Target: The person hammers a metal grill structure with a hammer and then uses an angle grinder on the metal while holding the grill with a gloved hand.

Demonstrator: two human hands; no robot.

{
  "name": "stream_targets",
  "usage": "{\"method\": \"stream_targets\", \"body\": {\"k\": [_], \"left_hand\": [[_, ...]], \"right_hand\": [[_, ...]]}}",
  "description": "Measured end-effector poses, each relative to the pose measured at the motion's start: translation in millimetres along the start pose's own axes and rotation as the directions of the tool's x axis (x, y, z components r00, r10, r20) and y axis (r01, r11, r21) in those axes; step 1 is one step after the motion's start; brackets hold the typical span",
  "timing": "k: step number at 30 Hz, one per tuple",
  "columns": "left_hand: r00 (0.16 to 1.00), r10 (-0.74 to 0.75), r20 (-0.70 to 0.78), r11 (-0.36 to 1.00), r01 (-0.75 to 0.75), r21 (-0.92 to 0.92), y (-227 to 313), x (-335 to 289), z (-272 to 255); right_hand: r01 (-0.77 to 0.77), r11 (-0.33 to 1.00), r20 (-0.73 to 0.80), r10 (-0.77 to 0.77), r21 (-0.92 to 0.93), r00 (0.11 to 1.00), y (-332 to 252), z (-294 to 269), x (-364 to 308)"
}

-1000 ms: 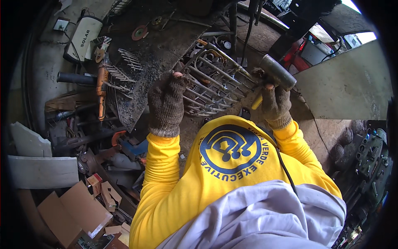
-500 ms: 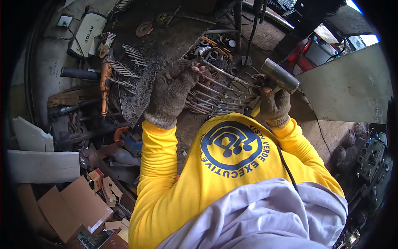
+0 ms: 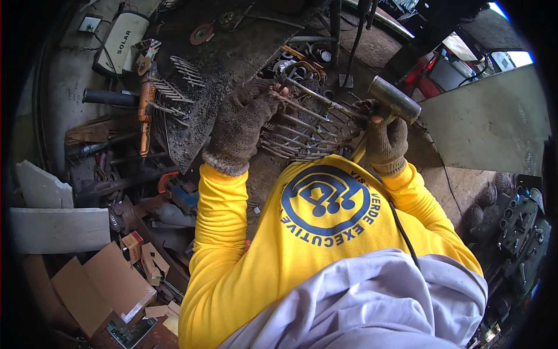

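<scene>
A grate of several thin metal rods (image 3: pixel 311 135) is held up in front of my chest, tilted, with both gloved hands at its ends. My left hand (image 3: pixel 238 128), in a brown knitted glove, is closed round the grate's left end; bare fingertips show there. At the right end my right hand (image 3: pixel 386 142), gloved the same way, is closed round a hammer (image 3: pixel 396 100). Its thick cylindrical metal head sticks out above the hand, and part of a yellow handle shows below. The right fingers also meet the grate's end, but their exact grip on it is hidden.
At left, an orange-and-black power tool (image 3: pixel 145 116) lies beside loose rod pieces (image 3: pixel 187 71) on a gritty dark metal sheet (image 3: pixel 197 125). Metal rings (image 3: pixel 319 53) are heaped beyond the grate. Open cardboard boxes (image 3: pixel 119 273) lie lower left; a large pale panel (image 3: pixel 488 119) stands at right.
The grate has tilted slightly between my hands, and its near rods sit a little lower. Both hands keep their hold, and the hammer has barely shifted.
</scene>
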State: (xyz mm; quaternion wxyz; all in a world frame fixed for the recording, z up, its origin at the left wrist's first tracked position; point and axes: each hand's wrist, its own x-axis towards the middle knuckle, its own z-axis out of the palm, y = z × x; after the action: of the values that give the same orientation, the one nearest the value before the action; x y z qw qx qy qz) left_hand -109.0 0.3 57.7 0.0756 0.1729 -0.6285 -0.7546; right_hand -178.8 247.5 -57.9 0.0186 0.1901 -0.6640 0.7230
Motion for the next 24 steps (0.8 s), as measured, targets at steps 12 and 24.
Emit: {"method": "stream_targets", "body": {"k": [12,24], "left_hand": [[0.948,0.185,0.261,0.979,-0.156,-0.129,-20.6,5.6,-11.5],[0.948,0.266,0.176,0.731,-0.317,0.605,-34.7,-23.2,8.4]], "right_hand": [[-0.013,0.999,-0.026,0.014,0.033,1.0,7.1,-3.5,-0.5],[-0.033,0.953,-0.085,0.062,0.301,0.994,31.1,5.3,19.1]]}}
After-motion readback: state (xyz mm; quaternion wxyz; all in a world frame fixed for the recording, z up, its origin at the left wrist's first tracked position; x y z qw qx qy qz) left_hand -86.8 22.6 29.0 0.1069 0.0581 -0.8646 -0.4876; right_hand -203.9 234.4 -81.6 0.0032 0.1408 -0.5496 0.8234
